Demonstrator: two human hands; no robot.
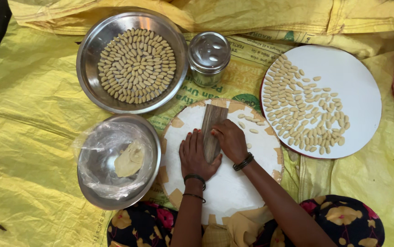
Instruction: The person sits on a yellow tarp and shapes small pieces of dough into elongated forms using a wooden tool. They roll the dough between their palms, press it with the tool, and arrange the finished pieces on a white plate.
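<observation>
My left hand (196,156) lies flat on a round white board (233,187), steadying the near end of a narrow dark wooden strip (212,122). My right hand (231,141) presses its fingers onto the strip's right side. Whether dough is under the fingers is hidden. Several small shaped dough pieces (251,121) lie on the board just right of the strip.
A steel plate (89,59) at the back left holds several dough pieces in rings. A steel bowl (153,137) lined with plastic holds a dough lump (129,159). A lidded steel tin (209,57) stands behind the board. A white round tray (357,91) carries more pieces. Yellow sheeting (27,114) covers the floor.
</observation>
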